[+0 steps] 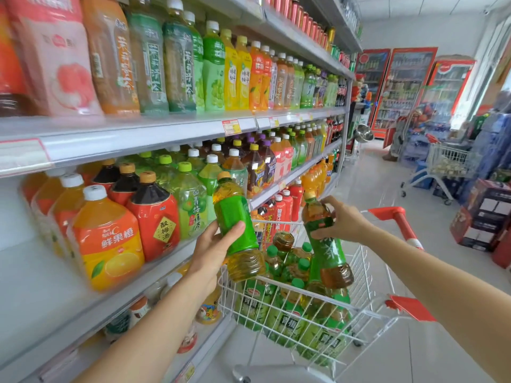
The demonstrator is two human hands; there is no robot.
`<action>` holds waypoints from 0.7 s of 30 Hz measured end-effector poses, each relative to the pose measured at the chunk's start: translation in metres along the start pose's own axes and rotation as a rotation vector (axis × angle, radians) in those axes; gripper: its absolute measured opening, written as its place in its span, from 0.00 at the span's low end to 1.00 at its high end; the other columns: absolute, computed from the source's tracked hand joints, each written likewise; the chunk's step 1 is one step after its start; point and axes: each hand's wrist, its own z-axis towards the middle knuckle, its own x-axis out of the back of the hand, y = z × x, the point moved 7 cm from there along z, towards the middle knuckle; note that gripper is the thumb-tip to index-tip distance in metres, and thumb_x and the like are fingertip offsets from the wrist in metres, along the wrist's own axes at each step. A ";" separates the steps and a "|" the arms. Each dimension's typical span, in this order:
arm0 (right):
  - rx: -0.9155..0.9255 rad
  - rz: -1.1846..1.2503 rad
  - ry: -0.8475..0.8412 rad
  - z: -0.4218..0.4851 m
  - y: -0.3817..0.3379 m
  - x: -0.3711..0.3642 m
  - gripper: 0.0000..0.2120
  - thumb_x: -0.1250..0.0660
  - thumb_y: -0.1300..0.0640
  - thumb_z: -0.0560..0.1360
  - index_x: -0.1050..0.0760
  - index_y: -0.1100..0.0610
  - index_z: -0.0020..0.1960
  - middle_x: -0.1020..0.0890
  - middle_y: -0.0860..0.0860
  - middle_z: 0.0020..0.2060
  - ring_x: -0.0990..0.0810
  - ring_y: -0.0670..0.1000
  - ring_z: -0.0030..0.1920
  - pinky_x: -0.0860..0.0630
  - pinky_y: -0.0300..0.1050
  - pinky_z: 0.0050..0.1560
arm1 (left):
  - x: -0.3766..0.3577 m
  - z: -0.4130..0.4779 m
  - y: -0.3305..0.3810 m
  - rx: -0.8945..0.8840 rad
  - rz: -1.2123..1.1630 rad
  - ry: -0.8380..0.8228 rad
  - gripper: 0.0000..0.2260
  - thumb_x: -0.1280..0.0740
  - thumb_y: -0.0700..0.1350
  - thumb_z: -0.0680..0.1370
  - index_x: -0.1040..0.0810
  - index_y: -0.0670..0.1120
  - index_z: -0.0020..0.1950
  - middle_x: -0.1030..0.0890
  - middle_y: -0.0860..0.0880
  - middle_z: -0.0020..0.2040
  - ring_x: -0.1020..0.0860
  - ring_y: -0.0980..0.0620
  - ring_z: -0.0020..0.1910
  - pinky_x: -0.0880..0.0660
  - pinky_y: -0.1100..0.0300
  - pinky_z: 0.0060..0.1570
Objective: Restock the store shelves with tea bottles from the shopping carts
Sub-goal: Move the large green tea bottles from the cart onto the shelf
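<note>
Gripped one tea bottle [233, 214] in the left hand [213, 244], fingers clamped round its label; held a second bottle [329, 252] near its neck in the right hand [344, 221], fingers clamped, above the cart [363, 261]. Seemed wise to seat each upright on the shelf [124, 298] left of the fingers.

held tea bottles [233, 219] 2 | shopping carts [365, 268] 2 | drink coolers [406, 87] 3

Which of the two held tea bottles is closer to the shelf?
The bottle in the left hand, beside the shelf; the right hand holds the other bottle over the cart.
</note>
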 end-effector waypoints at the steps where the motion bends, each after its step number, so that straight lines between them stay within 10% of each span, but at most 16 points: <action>1: 0.075 0.047 0.027 -0.002 -0.021 0.008 0.39 0.20 0.50 0.64 0.36 0.51 0.69 0.22 0.53 0.50 0.21 0.53 0.45 0.26 0.41 0.38 | 0.007 -0.005 0.008 -0.036 0.002 0.009 0.15 0.25 0.50 0.69 0.20 0.54 0.54 0.14 0.53 0.48 0.17 0.52 0.51 0.23 0.51 0.56; 6: 0.420 0.371 0.047 -0.021 -0.133 0.036 0.39 0.20 0.43 0.57 0.34 0.45 0.64 0.18 0.52 0.53 0.17 0.52 0.48 0.20 0.48 0.46 | 0.049 -0.045 0.074 -0.285 0.072 0.079 0.11 0.29 0.40 0.75 0.22 0.53 0.54 0.15 0.60 0.42 0.18 0.65 0.41 0.24 0.71 0.35; 12: 0.750 0.875 -0.035 -0.054 -0.279 0.060 0.34 0.23 0.56 0.63 0.31 0.53 0.67 0.17 0.54 0.51 0.17 0.48 0.46 0.21 0.36 0.40 | 0.119 -0.119 0.173 -0.612 0.235 0.287 0.17 0.22 0.43 0.68 0.22 0.49 0.55 0.14 0.52 0.47 0.16 0.54 0.46 0.22 0.64 0.42; 21: 1.046 1.390 -0.075 -0.081 -0.447 0.058 0.35 0.20 0.56 0.63 0.34 0.58 0.64 0.19 0.59 0.56 0.18 0.53 0.52 0.19 0.49 0.52 | 0.189 -0.240 0.271 -0.824 0.513 0.637 0.21 0.23 0.49 0.66 0.22 0.55 0.57 0.15 0.56 0.50 0.17 0.55 0.51 0.21 0.61 0.50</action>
